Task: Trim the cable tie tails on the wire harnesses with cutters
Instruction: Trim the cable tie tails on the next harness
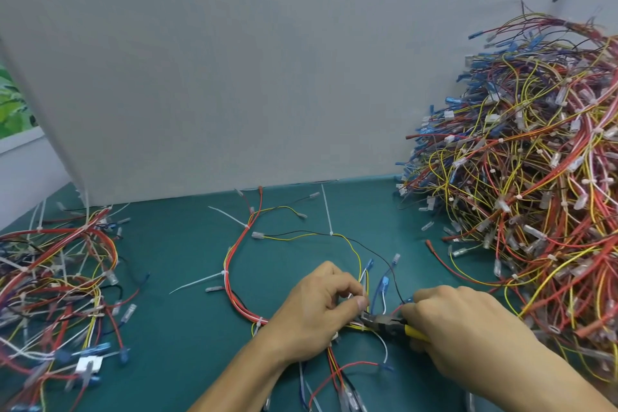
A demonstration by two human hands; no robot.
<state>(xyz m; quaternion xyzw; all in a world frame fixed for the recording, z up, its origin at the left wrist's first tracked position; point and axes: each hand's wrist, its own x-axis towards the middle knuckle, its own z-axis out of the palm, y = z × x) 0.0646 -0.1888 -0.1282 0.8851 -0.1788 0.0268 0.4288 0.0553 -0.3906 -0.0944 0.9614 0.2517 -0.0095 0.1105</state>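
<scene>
Teal mat (187,254): right hand (468,328) grips cutters (388,324), left hand (321,304) pinches harness (240,264).

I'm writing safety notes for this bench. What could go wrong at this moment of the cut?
The black cutter head of the yellow-handled cutters sits right beside the left hand's thumb, so it could nip skin. Thin coloured wires crowd the same spot; one might be cut instead of the tie tail.
</scene>
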